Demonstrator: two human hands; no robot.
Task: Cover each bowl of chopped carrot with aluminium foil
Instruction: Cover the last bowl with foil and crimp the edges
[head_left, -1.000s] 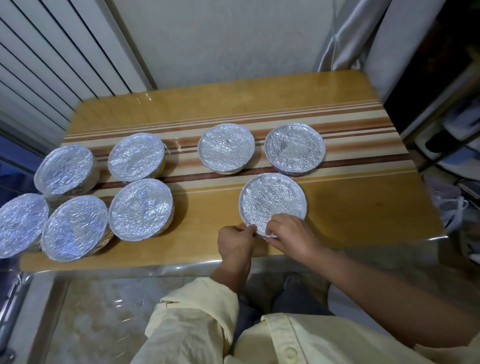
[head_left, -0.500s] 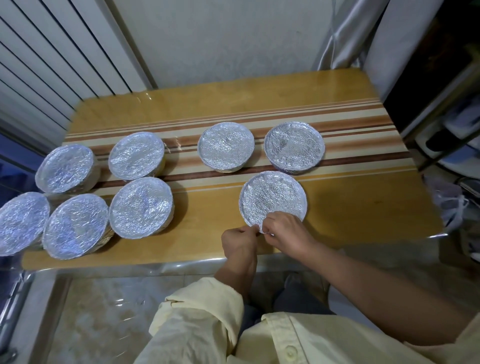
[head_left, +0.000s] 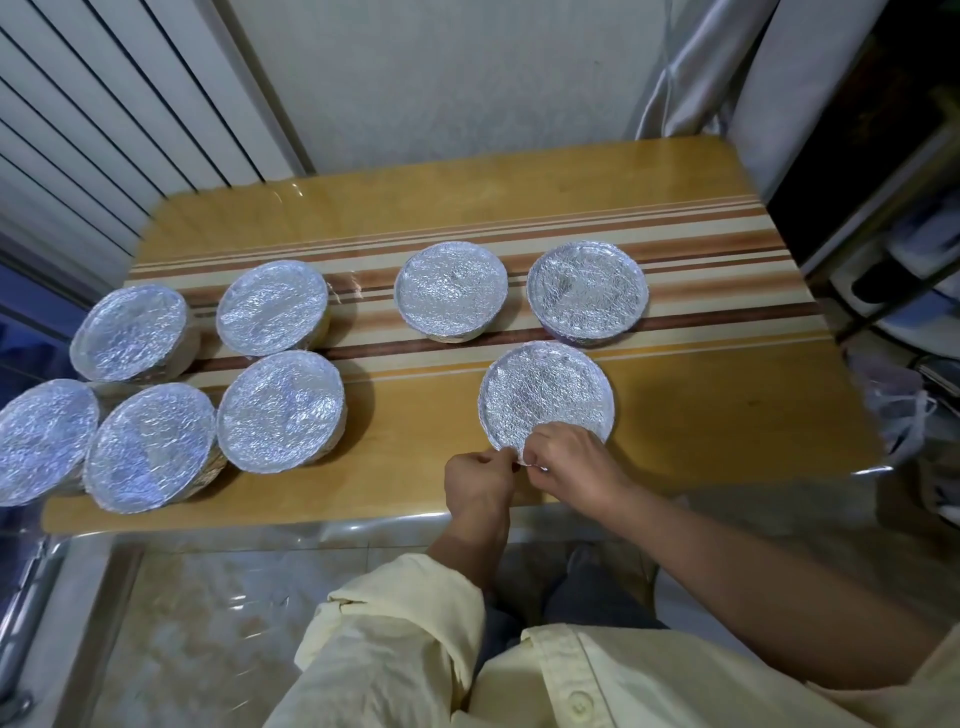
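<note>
Foil (head_left: 545, 400) lip at bowl's (head_left: 607, 410) near rim, pinched by fingers (head_left: 537, 453) of left hand (head_left: 475, 486), right hand (head_left: 576, 467)

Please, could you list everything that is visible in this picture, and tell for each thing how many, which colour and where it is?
left bowls: five, silver foil tops, close together at the table's left end
back bowls: two, silver foil tops, on the striped band, right of centre
front bowl: one, silver foil top, near the front edge
table: one, yellow wood with brown and cream stripes, centre
slatted panel: one, white, back left
curtain: one, grey, back right
plastic bag: one, pale, right of the table
shirt: one, pale yellow, bottom
left hand: one, pinches the front bowl's foil edge
right hand: one, pinches the same edge
</note>
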